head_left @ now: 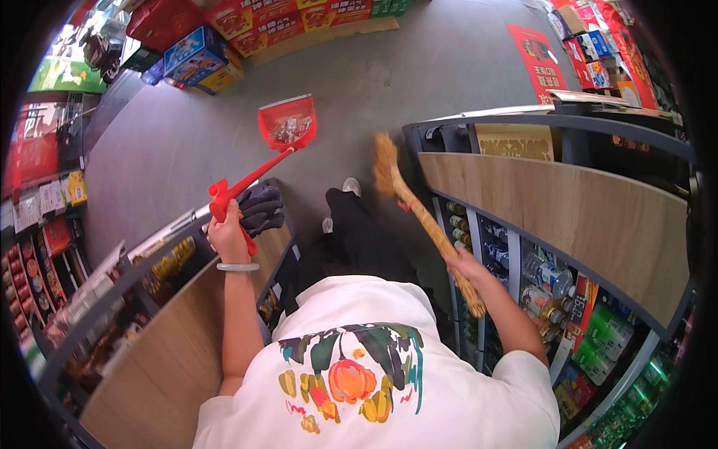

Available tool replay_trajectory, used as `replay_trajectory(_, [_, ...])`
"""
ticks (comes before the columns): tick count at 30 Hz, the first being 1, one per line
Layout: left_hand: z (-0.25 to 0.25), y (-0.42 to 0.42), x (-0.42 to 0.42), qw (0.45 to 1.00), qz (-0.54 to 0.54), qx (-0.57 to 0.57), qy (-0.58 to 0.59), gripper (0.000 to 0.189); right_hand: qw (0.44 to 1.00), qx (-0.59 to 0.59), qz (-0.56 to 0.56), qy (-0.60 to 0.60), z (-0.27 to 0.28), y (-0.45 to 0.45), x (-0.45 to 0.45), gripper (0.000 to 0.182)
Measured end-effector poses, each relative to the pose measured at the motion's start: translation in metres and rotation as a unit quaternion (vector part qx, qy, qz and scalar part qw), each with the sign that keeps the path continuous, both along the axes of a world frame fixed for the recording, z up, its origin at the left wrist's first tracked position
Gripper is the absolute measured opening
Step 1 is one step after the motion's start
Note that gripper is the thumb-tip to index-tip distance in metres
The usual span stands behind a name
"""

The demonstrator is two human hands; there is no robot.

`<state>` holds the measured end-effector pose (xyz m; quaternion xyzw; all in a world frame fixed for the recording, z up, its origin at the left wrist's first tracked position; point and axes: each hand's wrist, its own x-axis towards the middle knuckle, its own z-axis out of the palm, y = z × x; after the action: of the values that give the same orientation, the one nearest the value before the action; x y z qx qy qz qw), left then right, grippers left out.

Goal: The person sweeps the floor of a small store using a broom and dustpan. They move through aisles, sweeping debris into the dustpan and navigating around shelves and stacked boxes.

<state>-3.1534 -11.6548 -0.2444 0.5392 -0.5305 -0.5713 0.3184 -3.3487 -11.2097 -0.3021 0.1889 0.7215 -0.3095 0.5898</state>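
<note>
My left hand is closed around the handle of a red plastic dustpan, whose pan lies ahead and to the left over the grey floor. Crumpled clear and silvery litter rests in the pan. In my right hand is the pale, bound handle of a straw broom. Its bristles point forward, right of the dustpan and apart from it, and look slightly blurred. Dark gloves lie on the end of the left counter, just beside the dustpan's handle.
Wood-panelled counters stand at left and right, close around me. Bottles and packs fill shelves under the right one. Stacked red cartons and a blue box stand ahead on the floor. My shoes are between the counters.
</note>
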Motion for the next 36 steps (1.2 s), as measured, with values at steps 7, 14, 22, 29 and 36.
replay_trajectory(7, [-0.003,-0.084,-0.067,0.999,0.019,0.003,0.025,0.018,0.952,0.038,-0.243,-0.184,-0.002,0.032,-0.007,0.026])
replay_trajectory(14, [-0.006,-0.161,-0.129,1.0,-0.005,-0.012,0.003,0.023,0.804,0.015,-0.509,-0.305,-0.051,0.0,-0.025,0.028])
replay_trajectory(22, [-0.029,-0.288,-0.198,0.993,-0.093,-0.003,-0.078,0.025,0.727,-0.099,-0.629,-0.256,-0.101,-0.137,-0.06,0.025])
replay_trajectory(29, [-0.018,-0.378,-0.248,0.974,-0.192,-0.023,-0.114,0.024,0.782,-0.15,-0.566,-0.215,-0.111,-0.318,-0.118,0.018])
replay_trajectory(36, [-0.022,-0.426,-0.278,0.962,-0.234,-0.043,-0.138,0.026,0.786,-0.239,-0.547,-0.158,-0.097,-0.479,-0.206,0.013])
